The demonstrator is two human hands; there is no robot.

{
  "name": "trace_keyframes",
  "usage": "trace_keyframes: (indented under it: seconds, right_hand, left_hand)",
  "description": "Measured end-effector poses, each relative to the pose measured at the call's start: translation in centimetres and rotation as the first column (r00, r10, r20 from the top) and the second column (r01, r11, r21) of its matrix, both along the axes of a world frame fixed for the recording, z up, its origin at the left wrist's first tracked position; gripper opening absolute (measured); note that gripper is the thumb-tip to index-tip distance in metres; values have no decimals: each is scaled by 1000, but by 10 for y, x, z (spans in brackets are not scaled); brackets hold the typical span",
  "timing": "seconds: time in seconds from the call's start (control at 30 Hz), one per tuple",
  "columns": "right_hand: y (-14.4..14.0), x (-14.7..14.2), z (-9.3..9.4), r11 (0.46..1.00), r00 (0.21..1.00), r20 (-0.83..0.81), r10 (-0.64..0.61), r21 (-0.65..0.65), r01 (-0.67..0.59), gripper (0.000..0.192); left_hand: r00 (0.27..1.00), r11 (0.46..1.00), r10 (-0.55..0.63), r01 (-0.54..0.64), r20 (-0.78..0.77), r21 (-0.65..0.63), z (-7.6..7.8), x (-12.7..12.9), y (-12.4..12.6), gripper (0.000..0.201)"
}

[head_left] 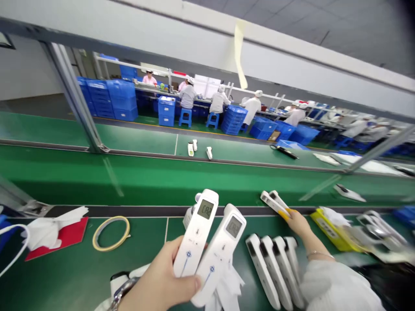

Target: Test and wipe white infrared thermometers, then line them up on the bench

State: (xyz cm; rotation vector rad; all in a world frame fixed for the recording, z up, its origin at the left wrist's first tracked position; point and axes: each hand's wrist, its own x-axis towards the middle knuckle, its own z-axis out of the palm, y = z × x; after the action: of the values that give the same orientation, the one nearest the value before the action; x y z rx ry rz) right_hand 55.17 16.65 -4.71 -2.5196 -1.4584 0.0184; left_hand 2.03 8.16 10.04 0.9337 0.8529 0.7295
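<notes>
My left hand (165,276) is closed around two white infrared thermometers side by side. The left thermometer (197,235) and the right thermometer (222,255) both have their small grey screens lit and facing me. My right hand (297,221) reaches out to the right, with yellow on its fingertips. It grips a pair of white thermometers (274,202) over the near edge of the green belt. Several more thermometers (270,272) lie in a row on the bench, below my right hand. White paper strips (227,285) lie beneath the held thermometers.
A tape roll (111,233) and a red card (69,235) with white paper lie left. A yellow box (337,231) stands right. Thermometers (192,148) rest on the far ledge, near a black-handled tool (285,152). Metal posts rise at both sides; people work beyond.
</notes>
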Motion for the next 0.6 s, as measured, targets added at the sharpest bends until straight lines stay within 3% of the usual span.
trace_keyframes:
  seconds: [0.13,0.33,0.47,0.6]
  right_hand:
    - [-69,-7,1,991,995,26,-92,-93,94,27]
    - [-158,-54,-13,953,956,31,-293,-77,294,26]
    - [-188,-97,-24,931,931,-13,-364,9,364,30]
    - [-196,-135,-27,941,945,-132,-300,124,316,31]
  left_hand:
    - [997,998,-65,64,29,23,0,-3,-6,44]
    - [985,985,-170,169,36,46,6,-8,-14,46]
    - [981,980,-189,186,33,74,6,-8,-18,51]
    - [974,969,-226,221,33,113,0,-7,-20,52]
